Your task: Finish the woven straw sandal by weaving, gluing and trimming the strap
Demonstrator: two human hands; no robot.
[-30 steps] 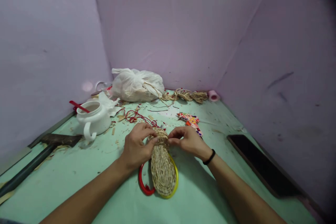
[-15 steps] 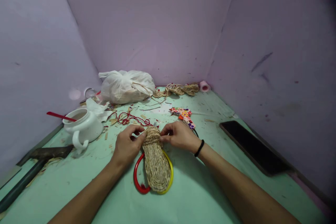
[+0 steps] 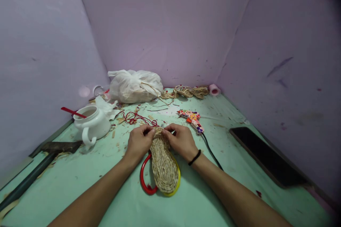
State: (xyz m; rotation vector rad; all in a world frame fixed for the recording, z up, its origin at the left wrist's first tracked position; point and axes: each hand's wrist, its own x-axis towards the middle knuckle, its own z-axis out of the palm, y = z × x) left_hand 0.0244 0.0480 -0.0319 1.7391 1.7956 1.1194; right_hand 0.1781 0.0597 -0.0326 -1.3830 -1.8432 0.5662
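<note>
A sole-shaped piece of coiled, braided straw [image 3: 165, 166] lies upright in front of me, its narrow end pointing away. My left hand [image 3: 140, 140] pinches the left side of that far end between thumb and fingers. On the opposite side, my right hand [image 3: 182, 140], with a black band at the wrist, pinches the same end. A red loop [image 3: 143, 177] and a yellow loop [image 3: 179, 177] stick out from under the straw sole; they look like scissor handles, but the part between is hidden. Red thread [image 3: 133, 116] lies tangled just beyond my left hand.
A patterned glue gun [image 3: 193, 118] with a black cord lies beyond my right hand. At right is a phone [image 3: 263, 156]. Left are a white pot [image 3: 98, 126] with a red stick and a hammer [image 3: 39, 166]. A white plastic bag [image 3: 135, 87] sits against the back wall.
Both hands have shifted to the very tip of the straw sole and come closer together. The whole view has swung slightly left, so things sit further right.
</note>
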